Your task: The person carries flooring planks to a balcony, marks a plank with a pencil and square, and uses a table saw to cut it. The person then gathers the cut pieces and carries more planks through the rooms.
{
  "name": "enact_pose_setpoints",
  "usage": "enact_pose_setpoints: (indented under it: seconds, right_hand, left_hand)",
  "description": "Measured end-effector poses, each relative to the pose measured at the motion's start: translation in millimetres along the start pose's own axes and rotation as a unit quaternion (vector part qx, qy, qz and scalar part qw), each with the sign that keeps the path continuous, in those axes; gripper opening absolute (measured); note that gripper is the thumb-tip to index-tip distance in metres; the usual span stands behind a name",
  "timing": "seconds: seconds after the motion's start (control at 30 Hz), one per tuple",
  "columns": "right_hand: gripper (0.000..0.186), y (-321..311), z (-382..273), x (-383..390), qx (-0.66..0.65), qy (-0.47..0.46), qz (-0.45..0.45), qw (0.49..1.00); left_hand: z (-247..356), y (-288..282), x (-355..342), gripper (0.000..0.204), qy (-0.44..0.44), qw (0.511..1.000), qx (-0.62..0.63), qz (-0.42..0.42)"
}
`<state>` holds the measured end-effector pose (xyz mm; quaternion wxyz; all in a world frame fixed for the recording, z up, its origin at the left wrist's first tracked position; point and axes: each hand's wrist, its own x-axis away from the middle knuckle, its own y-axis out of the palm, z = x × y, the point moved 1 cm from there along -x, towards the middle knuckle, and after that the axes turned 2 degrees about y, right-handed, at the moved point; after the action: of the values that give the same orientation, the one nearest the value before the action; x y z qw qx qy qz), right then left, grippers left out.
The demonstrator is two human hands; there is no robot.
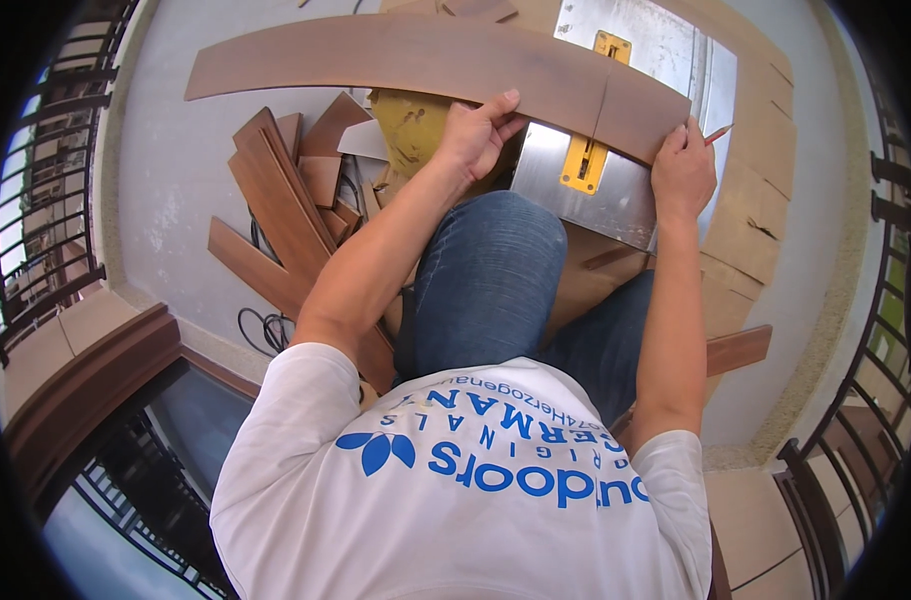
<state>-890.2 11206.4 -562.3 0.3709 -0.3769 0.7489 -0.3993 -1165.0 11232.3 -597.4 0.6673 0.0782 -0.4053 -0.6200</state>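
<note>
Left hand (476, 138) holding plank (416, 62), right hand (684, 172) at end, apparently gripping pencil (719, 134)

Lt-gry flr (171, 185) | L blk rlg (76, 105) | R blk rlg (891, 207) | brn-frmd glass (201, 425) lwr L | daylt

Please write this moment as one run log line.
left hand: holds brown plank | right hand: at its right end, with pencil | plank: across metal table, dark line near right end

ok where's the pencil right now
In the head view, the pencil is toward the upper right, held in the right hand, poking out just past the right end of the long brown plank.
</note>
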Motion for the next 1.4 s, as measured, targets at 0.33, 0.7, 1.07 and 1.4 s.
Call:
enact_pose_setpoints:
  seconds: [0.33,0.7,1.07,1.4]
  right_hand:
    - [0.037,-2,3,11,-0.003,0.0,0.002,1.0]
    - [0.039,-6,1,15,-0.009,0.015,-0.004,1.0]
    - [0.039,-7,1,17,-0.006,0.006,-0.001,1.0]
    - [0.037,-2,7,19,-0.011,-0.01,0.015,1.0]
  left_hand:
    - [-4,-7,8,0.029,-0.001,1.0,-0.006,0.0]
    - [-4,-7,16,0.026,0.002,1.0,-0.017,0.0]
    - [-4,-8,19,0.026,-0.003,1.0,-0.017,-0.002]
    - [-5,-8,21,0.025,0.005,1.0,-0.017,-0.003]
